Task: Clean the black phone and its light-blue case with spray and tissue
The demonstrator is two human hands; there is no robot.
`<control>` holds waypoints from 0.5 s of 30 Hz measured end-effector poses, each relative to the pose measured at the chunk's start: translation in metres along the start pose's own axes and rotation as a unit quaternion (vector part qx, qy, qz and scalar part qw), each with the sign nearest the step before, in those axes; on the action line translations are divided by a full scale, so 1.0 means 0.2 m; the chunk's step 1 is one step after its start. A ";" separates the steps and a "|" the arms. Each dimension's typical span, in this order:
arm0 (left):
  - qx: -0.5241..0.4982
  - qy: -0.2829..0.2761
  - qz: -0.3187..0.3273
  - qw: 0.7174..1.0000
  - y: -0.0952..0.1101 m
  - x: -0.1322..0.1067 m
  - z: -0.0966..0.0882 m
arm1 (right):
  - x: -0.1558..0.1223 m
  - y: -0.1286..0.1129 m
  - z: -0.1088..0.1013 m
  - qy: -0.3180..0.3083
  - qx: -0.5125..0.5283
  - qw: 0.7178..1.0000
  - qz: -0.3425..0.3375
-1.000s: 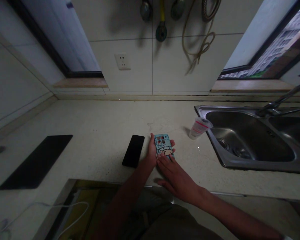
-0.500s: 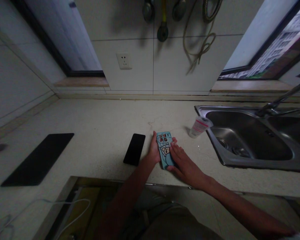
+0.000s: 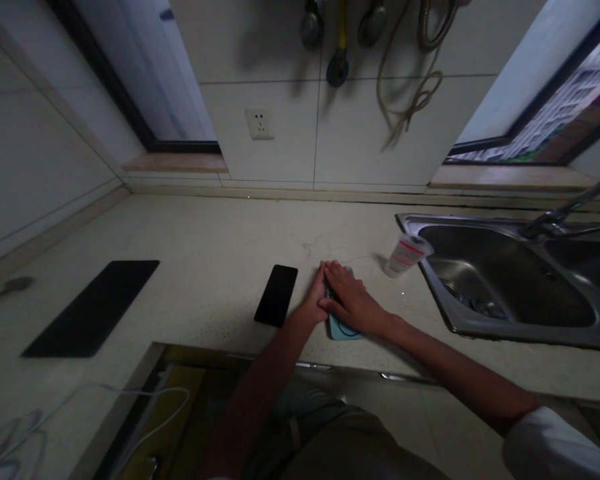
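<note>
A light blue phone case [image 3: 345,331] with a cartoon drawing is largely covered by my hands over the counter, only its lower part and a top corner showing. Along the case's left edge, my left hand [image 3: 316,300] grips it, fingers partly hidden. My right hand [image 3: 353,300] lies across the top of the case, its fingers together and reaching over to the left fingertips, the thumb near the left palm. Just left of my hands, a black smartphone [image 3: 277,295] rests on the counter, apart from them.
On the light counter [image 3: 205,267], a clear plastic cup [image 3: 407,255] with red print leans at the rim of the steel sink [image 3: 510,280] on the right. Leftward lie a flat black board [image 3: 93,308], a dark spoon-like utensil [image 3: 17,285] and a white cable [image 3: 130,390].
My right hand has moved up and left over the phone case, hiding its camera cutouts and cartoon that showed before. The view has shifted slightly; the black smartphone stays put.
</note>
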State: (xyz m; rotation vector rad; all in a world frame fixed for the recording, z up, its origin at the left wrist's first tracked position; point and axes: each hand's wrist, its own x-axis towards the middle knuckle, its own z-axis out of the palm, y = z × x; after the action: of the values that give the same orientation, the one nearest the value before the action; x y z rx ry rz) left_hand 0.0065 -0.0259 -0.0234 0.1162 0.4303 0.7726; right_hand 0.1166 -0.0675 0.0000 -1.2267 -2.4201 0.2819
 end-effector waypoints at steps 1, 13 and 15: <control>-0.003 0.003 -0.002 1.000 0.00 -0.01 0.01 | 0.00 -0.03 0.01 0.004 -0.003 1.000 -0.008; -0.007 0.067 0.040 0.997 0.07 -0.07 0.01 | -0.34 -0.19 0.06 -0.037 -0.037 0.993 -0.107; -0.001 0.062 0.046 0.997 0.06 -0.06 0.00 | -0.40 -0.20 0.06 -0.035 -0.045 0.993 -0.108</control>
State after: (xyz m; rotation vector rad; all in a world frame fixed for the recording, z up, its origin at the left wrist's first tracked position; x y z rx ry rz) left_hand -0.0089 -0.0250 -0.0166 0.0863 0.5453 0.8736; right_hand 0.1248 -0.1559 -0.0181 -0.9948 -2.6244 0.1569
